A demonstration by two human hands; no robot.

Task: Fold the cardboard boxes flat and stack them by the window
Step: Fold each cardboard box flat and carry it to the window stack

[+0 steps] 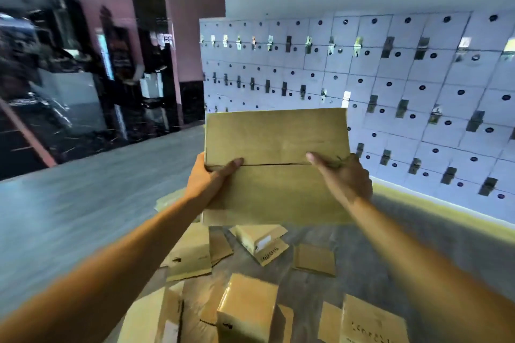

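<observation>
Grey floor (69, 225) runs back to a wall of small white lockers (404, 86) w/ dark knobs and metal hasps; dark glass and pink pillars are seen at left, all a bit blurred. Up front, a cardboard box (276, 167) is held in mid-air at arm's length, between the camera and the lockers. It's plain brown, creased, w/ two flaps meeting in a thin dark seam across the middle, no label showing on this face. Broad face is turned toward the camera, roughly upright; long axis runs left-right, seam parallel to it. Left hand (207, 178) is clamped on the left edge at seam height, thumb laid across the front, fingers hidden behind. Right hand (344, 175) is wrapped on the right edge, thumb also pressed on the front near the seam. Below, more boxes are scattered on the floor: a flattened piece (192, 256) at left, a small labelled box (263, 242) tilted at centre, a flat square (315, 259) to its right, and a taped upright box (245, 309) nearest the camera.
</observation>
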